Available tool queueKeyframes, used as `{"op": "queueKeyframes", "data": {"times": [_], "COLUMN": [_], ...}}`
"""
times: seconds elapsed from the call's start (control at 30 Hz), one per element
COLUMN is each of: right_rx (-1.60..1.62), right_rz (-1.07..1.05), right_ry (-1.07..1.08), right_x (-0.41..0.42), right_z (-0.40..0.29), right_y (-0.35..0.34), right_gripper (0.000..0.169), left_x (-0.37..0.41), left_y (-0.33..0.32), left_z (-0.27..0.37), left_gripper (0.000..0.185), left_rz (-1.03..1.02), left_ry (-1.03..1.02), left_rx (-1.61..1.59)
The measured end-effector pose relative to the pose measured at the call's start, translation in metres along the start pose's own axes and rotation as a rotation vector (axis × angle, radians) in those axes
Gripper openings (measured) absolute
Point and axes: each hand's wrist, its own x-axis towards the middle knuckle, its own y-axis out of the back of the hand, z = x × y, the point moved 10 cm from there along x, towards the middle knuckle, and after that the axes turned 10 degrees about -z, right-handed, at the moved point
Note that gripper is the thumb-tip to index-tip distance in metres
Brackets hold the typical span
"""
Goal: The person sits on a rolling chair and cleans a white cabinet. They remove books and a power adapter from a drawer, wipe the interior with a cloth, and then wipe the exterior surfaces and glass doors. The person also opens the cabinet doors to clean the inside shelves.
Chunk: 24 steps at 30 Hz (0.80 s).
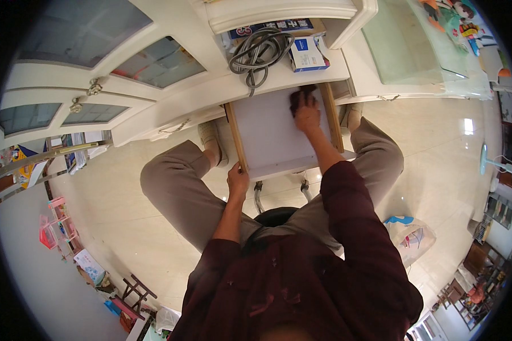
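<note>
A pulled-out wooden drawer (277,132) with a pale bottom lies before me, between my knees. Inside it, near the back right corner, my right hand (307,115) presses on a dark, bunched cloth (298,100); both are somewhat blurred. At the front left corner of the drawer, my left hand (238,181) grips the edge, fingers curled around it. No other object shows on the drawer's bottom.
Above the drawer, a shelf holds a coiled grey cable (258,55) and a white-and-blue box (309,54). Glass-fronted cabinet doors (158,62) stand at the left. A plastic bag (411,241) rests on the floor at the right.
</note>
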Motion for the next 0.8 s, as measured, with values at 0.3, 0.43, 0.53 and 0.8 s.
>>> {"op": "queueKeyframes", "data": {"times": [0.3,0.43,0.53,0.8], "right_rx": [0.117,0.196,-0.006,0.360], "right_rz": [0.198,0.324,0.235,-0.032], "right_ry": [0.057,0.142,0.226,0.474], "right_x": [0.053,0.026,0.018,-0.017], "right_z": [-0.035,-0.103,-0.148,-0.182], "right_y": [-0.011,-0.007,-0.024,-0.022], "right_gripper": [0.049,0.033,0.034,0.045], "left_x": [-0.005,0.001,0.000,-0.001], "left_y": [-0.004,-0.001,-0.001,-0.003], "left_z": [0.017,0.004,0.012,0.010], "left_gripper": [0.041,0.039,0.039,0.045], "left_rz": [-0.019,0.021,0.017,0.001], "left_ry": [-0.051,-0.101,-0.078,0.024], "left_rx": [-0.059,-0.039,0.002,-0.061]}}
